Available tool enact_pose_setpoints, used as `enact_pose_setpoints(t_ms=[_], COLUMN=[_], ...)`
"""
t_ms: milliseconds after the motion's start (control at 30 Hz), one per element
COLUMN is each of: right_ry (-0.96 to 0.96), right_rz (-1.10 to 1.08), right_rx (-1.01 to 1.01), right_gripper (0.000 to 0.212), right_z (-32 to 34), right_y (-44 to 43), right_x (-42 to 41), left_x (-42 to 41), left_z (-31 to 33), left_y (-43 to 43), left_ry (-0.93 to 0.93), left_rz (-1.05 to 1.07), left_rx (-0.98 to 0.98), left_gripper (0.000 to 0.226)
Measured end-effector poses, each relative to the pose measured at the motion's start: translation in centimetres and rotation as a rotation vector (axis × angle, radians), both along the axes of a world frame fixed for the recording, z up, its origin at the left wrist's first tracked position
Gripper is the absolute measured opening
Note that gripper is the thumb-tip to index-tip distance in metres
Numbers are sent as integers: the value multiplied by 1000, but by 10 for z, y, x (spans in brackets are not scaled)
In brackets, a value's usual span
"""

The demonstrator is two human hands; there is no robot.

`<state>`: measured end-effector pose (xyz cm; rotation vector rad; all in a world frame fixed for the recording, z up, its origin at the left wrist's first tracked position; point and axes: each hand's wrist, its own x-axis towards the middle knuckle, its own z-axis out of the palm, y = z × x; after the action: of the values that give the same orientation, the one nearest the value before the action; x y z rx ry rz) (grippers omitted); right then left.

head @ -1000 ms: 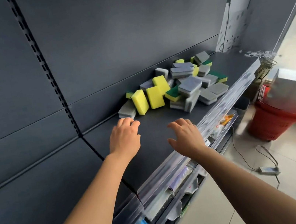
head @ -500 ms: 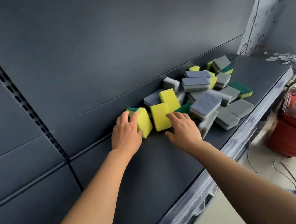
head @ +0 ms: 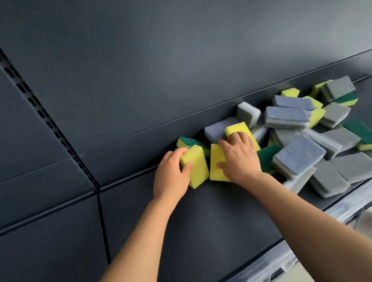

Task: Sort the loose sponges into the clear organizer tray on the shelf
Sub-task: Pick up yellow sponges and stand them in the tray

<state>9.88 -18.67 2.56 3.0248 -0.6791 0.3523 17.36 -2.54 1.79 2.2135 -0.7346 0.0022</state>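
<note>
at the back of the dark shelf [head: 193,225], close against the back panel [head: 169,70], both hands work the 9 o'clock end of the sponge pile [head: 302,142]. the left hand [head: 171,175] grips a yellow sponge [head: 196,166], thumb on its near face and fingers curled over its far top edge. that sponge stands on end, long axis about 12 to 6, at 3 o'clock from the palm. touching it at 3 o'clock stands a second yellow sponge [head: 217,165] on the same axis. the right hand [head: 240,156] clasps this one, thumb pressed on the near face and fingers hooked over the top, the outer ones resting on a third yellow sponge [head: 236,129] behind. each hand is nearest its own sponge, so a lift toward 6 o'clock looks likely for both. grey, blue-topped and green-backed sponges lie jumbled from 1 to 4 o'clock of the right hand. the clear organizer tray is out of view, so its contents cannot be told.
</note>
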Motion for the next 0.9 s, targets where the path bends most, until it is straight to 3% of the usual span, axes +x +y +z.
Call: enact_pose_setpoints(t_ms=[300,467,600,900], right_ry=[-198,-343,-445,-382], right_rz=[163,332,410,648], right_rx=[128,528,719,865], right_gripper=[32,27,26,24], right_z=[5,12,17,18], right_y=[12,38,72,188], right_x=[-10,-17,-19,-15], left_x=[-26,-47,-63,-109], left_z=[6,3,2,3], left_y=[33,69,110,232], left_ry=[111,161,219,228], left_rz=[195,330,436,621], left_rx=[-190,-283,-376,-452], left_gripper=[27,25,26,33])
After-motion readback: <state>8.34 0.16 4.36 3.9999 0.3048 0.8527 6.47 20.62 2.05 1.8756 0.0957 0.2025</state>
